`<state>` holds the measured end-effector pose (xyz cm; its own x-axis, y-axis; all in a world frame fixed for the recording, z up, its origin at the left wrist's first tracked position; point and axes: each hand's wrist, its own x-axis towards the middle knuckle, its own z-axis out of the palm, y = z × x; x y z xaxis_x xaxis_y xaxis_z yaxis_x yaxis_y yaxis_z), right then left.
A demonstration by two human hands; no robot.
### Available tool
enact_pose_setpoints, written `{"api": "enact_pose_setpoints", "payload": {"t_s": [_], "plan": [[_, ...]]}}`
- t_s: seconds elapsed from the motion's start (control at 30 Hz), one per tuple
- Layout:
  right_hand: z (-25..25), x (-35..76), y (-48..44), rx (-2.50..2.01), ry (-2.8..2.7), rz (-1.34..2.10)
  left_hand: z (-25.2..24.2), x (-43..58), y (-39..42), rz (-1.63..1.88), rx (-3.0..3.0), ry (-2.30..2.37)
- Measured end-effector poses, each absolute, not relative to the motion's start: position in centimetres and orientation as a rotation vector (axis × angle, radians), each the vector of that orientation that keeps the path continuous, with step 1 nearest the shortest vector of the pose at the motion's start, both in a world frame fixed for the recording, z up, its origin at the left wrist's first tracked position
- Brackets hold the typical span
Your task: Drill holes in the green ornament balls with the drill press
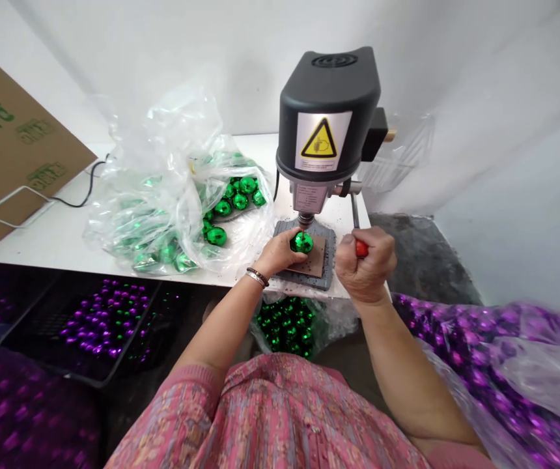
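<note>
Under the drill press (329,111), my left hand (282,253) grips a shiny green ball (302,243) between thumb and fingers. The ball rests on a brown board (313,264) over the grey machine base (329,257). The drill bit comes down at the top of the ball; whether it has gone in, I cannot tell. My right hand (368,262) is wrapped round the red-knobbed feed lever (361,248) at the machine's right side. To the left, an open clear plastic bag (163,169) spills several green balls (239,200) onto the white table.
A cardboard box (21,143) stands at the far left beside a black cable. Below the table edge, a bag of green balls (287,326) sits between my knees. Dark crates (107,319) of purple balls are at lower left, and a bag of purple balls (504,352) lies at right.
</note>
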<state>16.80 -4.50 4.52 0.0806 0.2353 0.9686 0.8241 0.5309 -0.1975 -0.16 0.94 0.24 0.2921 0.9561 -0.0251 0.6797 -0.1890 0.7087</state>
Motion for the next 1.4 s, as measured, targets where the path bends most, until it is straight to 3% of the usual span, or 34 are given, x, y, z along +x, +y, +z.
{"api": "enact_pose_setpoints", "payload": {"t_s": [0.13, 0.37, 0.57, 0.73, 0.83, 1.0, 1.1, 1.27, 1.4], "plan": [[5.9, 16.6, -4.5, -0.957, -1.420, -0.520, 0.3, -0.1, 0.9, 0.569, 1.954, 1.458], [13.5, 16.8, -3.0, -1.150, -1.338, -0.163, 1.1, -1.4, -1.4, 0.608, 1.863, 1.396], [13.1, 16.9, -3.1, -1.166, -1.303, -0.183, 1.8, -5.8, -4.9, 0.320, 1.949, 1.134], [12.9, 16.9, -3.3, -1.167, -1.318, -0.192, 3.4, -10.8, -1.9, 0.492, 2.023, 1.904], [13.0, 16.8, -3.4, -1.156, -1.319, -0.179, 4.0, -13.2, 0.5, 0.242, 1.945, 2.379], [12.9, 16.6, -3.6, -1.129, -1.333, -0.167, 2.7, -14.7, 1.6, -0.111, 1.988, 2.394], [13.0, 16.6, -3.8, -1.128, -1.336, -0.136, 1.8, -14.6, 1.5, 0.075, 2.050, 2.288], [13.1, 16.6, -3.9, -1.112, -1.362, -0.100, 1.8, -11.9, 0.3, 0.916, 1.693, 1.730], [12.7, 16.8, -3.8, -1.125, -1.367, -0.096, 1.4, -8.4, -1.3, 1.039, 1.057, 1.027]]}}
